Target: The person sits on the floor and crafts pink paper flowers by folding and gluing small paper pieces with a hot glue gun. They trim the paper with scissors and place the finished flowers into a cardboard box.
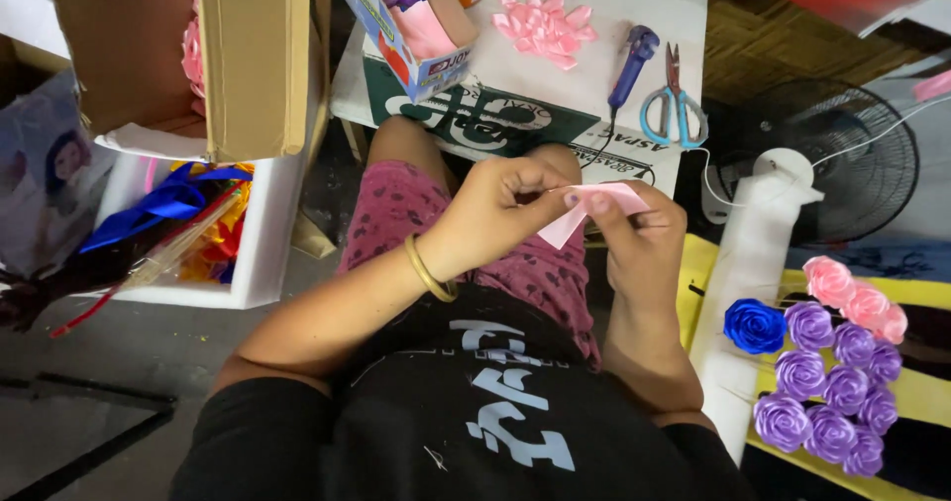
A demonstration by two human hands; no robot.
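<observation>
Both hands at centre over the lap: left hand (495, 209) pinches one edge of a pink ribbon piece (594, 209), right hand (639, 239) grips its other side, mid-fold. Looks partway through: finished ribbon roses (827, 362) lie near right, a pink ribbon bow (545, 26) on the far surface (594, 85) by scissors (674, 110). White box (263, 234) at left holds mixed coloured ribbons (173, 204); cardboard box (248, 55) contents unclear.

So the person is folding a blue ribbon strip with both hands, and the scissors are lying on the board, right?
Not quite. In the head view the ribbon strip is pink, not blue. Both the left hand and right hand do hold it, and the scissors lie on the board.
</observation>
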